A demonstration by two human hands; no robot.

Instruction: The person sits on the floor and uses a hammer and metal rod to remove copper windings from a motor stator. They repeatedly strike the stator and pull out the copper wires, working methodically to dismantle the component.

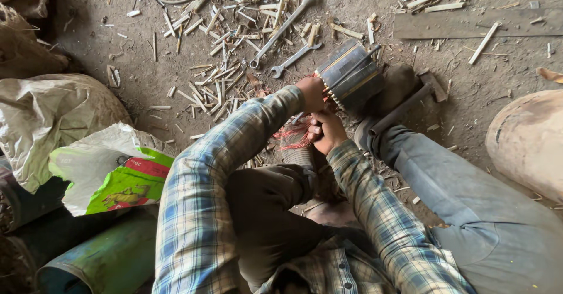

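Note:
A dark cylindrical motor stator with brass-coloured stripes lies on the dirt floor, braced by my shoe. My left hand grips the stator's near rim. Just below it, my right hand is closed around a bundle of reddish copper wire that comes out of the stator's end. A thin metal piece shows beside that hand; I cannot tell what it is. Both my arms are in plaid sleeves, and my knees are drawn up under them.
Two spanners lie among several scattered wooden slivers beyond the stator. A flat plank lies at the top right. Sacks, a green-and-white bag and a green drum crowd the left; a rounded clay pot sits at right.

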